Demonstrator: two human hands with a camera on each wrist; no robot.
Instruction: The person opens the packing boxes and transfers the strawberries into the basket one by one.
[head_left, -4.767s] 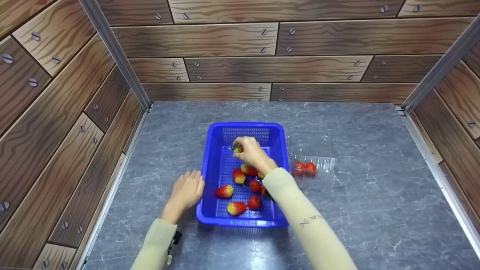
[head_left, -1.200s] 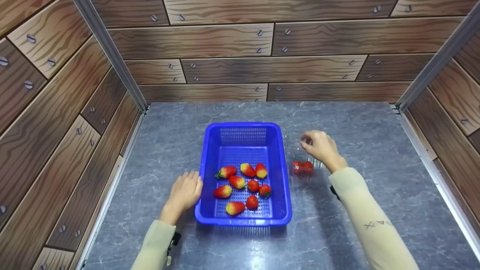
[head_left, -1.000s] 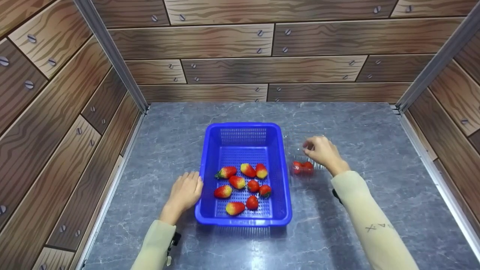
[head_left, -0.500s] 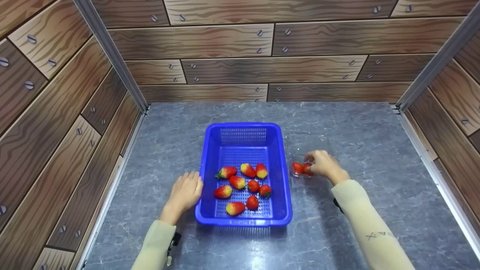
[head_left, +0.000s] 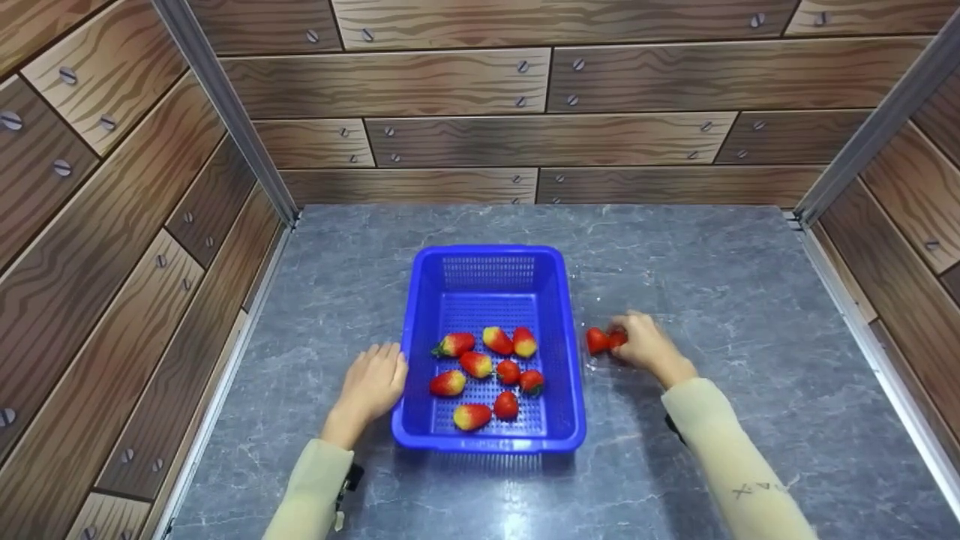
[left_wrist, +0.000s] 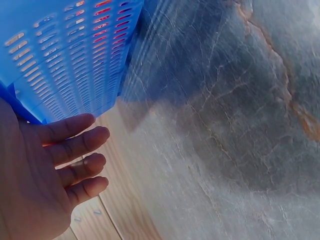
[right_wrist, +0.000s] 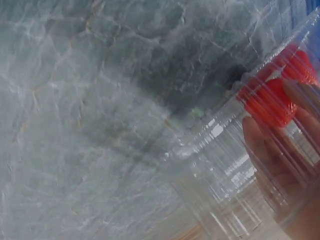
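My right hand [head_left: 643,343] reaches into a clear plastic box [right_wrist: 220,150] on the table right of the basket. Its thumb and fingers pinch a red strawberry [right_wrist: 272,102], seen through the ribbed clear wall. Beside that one lies a second red strawberry [head_left: 597,340]. My left hand [head_left: 373,379] rests against the left rim of the blue basket [head_left: 487,444]. In the left wrist view its fingers [left_wrist: 80,145] lie loosely extended by the slotted side, holding nothing; the thumb is hidden there. Inside the basket are several red-and-yellow strawberries [head_left: 472,416] and red strawberries [head_left: 506,406].
A grey marbled tabletop [head_left: 750,300] carries the basket and the box. Wood-plank-patterned walls [head_left: 450,82] enclose it at the back and both sides, with metal strips [head_left: 225,105] at the corners.
A red-and-yellow strawberry held over the basket earlier now lies in it. My right hand has moved right to the clear box and down onto a strawberry. The left hand stays at the rim.
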